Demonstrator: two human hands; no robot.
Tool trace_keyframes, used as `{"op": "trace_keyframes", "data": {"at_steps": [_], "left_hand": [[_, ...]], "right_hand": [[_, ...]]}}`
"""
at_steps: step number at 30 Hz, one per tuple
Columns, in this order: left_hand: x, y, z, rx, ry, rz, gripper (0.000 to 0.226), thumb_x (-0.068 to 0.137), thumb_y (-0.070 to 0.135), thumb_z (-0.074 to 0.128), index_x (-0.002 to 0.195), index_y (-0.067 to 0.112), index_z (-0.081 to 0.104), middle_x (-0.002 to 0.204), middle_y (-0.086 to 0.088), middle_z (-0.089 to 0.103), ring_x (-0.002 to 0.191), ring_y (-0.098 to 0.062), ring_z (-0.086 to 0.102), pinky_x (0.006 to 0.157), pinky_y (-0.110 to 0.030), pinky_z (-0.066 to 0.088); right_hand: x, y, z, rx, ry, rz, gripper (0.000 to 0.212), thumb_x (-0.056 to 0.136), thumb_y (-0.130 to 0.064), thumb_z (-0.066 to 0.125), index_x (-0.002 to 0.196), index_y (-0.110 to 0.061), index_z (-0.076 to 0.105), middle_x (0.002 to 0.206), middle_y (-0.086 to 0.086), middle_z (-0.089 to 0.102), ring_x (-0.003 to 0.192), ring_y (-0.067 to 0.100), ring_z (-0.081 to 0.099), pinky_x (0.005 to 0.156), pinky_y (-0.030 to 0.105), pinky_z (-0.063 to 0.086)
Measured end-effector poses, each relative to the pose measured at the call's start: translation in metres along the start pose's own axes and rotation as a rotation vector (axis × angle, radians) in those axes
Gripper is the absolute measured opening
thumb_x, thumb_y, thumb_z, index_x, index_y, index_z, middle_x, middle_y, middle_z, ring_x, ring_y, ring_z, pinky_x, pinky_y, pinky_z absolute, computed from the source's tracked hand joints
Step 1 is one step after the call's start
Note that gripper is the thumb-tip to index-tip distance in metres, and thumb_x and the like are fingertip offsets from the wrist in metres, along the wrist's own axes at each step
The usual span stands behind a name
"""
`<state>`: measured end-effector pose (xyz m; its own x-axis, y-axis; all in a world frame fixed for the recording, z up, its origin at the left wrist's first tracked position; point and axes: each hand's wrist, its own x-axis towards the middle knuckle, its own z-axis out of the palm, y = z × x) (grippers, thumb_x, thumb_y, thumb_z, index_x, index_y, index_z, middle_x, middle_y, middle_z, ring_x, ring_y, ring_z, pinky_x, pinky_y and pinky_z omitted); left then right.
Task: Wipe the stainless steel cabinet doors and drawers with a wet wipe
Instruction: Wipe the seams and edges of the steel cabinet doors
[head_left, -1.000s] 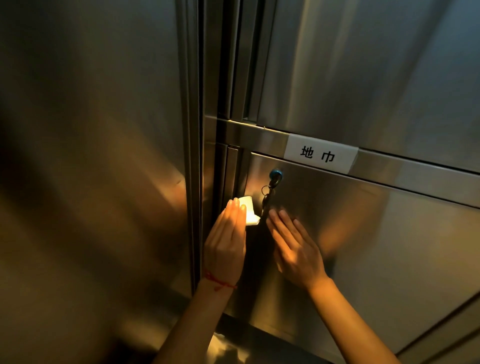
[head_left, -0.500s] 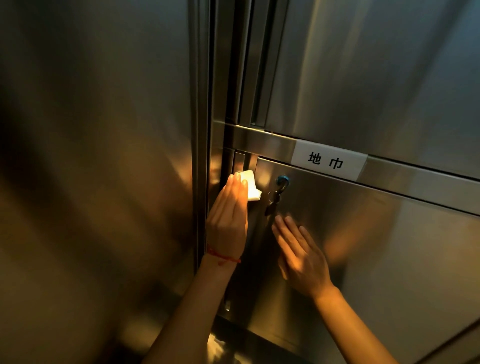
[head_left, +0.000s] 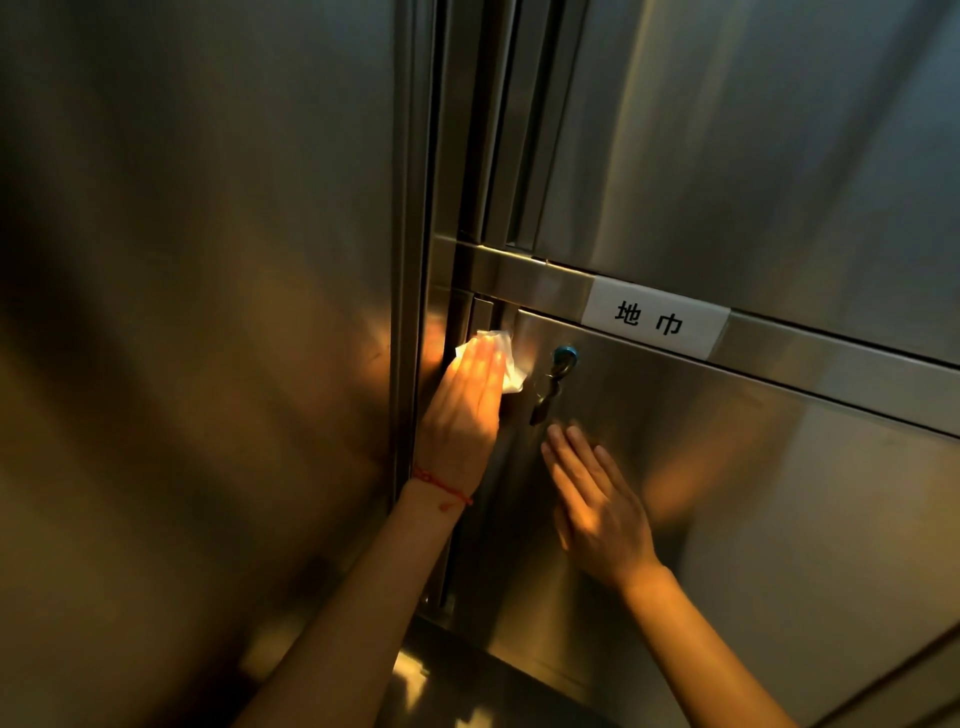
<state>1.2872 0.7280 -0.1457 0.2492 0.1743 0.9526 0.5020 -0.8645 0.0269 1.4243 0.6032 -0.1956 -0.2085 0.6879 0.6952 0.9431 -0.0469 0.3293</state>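
Observation:
A stainless steel cabinet fills the view. My left hand (head_left: 465, 410), fingers straight, presses a white wet wipe (head_left: 506, 364) flat against the upper left corner of the lower cabinet door (head_left: 753, 493), beside the vertical frame. A red string sits on that wrist. My right hand (head_left: 597, 499) lies flat on the same door with straight fingers, just below the lock (head_left: 564, 356), from which keys (head_left: 544, 397) hang.
A white label (head_left: 654, 317) with black characters is stuck on the horizontal rail above the lower door. An upper door (head_left: 753, 156) stands above it, and a tall steel panel (head_left: 208, 312) fills the left. A steel ledge (head_left: 467, 686) lies below.
My left hand has slid the wipe upward along the door's left edge, from beside the keys to the top corner. My right hand has stayed flat below the lock.

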Motion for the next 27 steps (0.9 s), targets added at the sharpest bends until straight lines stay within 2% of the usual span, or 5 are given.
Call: {"op": "trace_keyframes", "data": {"at_steps": [8,11,16,22,27], "left_hand": [[-0.005,0.002,0.001,0.024,-0.041,0.043,0.038,0.077,-0.010,0.063,0.115,-0.011,0.060,0.118,-0.026,0.061,0.111,-0.035,0.059,0.088,-0.045,0.053],[-0.005,0.003,-0.002,0.021,-0.082,0.041,0.046,0.071,-0.015,0.070,0.116,-0.011,0.059,0.119,-0.027,0.060,0.112,-0.036,0.058,0.089,-0.046,0.052],[-0.005,0.006,-0.005,0.052,-0.110,0.033,0.048,0.070,-0.014,0.073,0.116,-0.011,0.059,0.119,-0.027,0.060,0.113,-0.035,0.058,0.091,-0.045,0.051],[-0.006,0.005,-0.005,0.080,-0.053,0.086,0.035,0.082,-0.010,0.048,0.115,-0.011,0.059,0.119,-0.027,0.060,0.112,-0.035,0.059,0.089,-0.044,0.052],[-0.015,0.006,-0.004,0.108,-0.061,0.095,0.038,0.078,-0.011,0.053,0.116,-0.012,0.058,0.118,-0.027,0.060,0.112,-0.035,0.059,0.088,-0.044,0.053]], "right_hand": [[0.001,0.003,-0.009,-0.103,-0.083,-0.039,0.070,0.062,-0.010,0.080,0.126,0.001,0.054,0.141,0.014,0.034,0.144,0.018,-0.003,0.115,0.036,0.007],[0.002,0.004,-0.012,-0.173,-0.104,-0.074,0.066,0.066,-0.013,0.077,0.127,0.000,0.055,0.141,0.015,0.037,0.144,0.019,-0.002,0.114,0.036,0.009],[0.009,0.004,-0.020,-0.259,-0.047,-0.126,0.051,0.080,-0.018,0.047,0.129,-0.002,0.055,0.139,0.014,0.045,0.132,0.028,0.035,0.112,0.037,0.017],[0.027,0.014,-0.017,-0.270,0.060,-0.181,0.046,0.090,-0.023,0.042,0.130,-0.003,0.051,0.137,0.016,0.048,0.131,0.029,0.038,0.110,0.040,0.024],[0.024,0.020,-0.007,-0.299,0.122,-0.254,0.044,0.092,-0.024,0.042,0.131,-0.003,0.045,0.140,0.015,0.039,0.131,0.029,0.037,0.108,0.040,0.027]]}}
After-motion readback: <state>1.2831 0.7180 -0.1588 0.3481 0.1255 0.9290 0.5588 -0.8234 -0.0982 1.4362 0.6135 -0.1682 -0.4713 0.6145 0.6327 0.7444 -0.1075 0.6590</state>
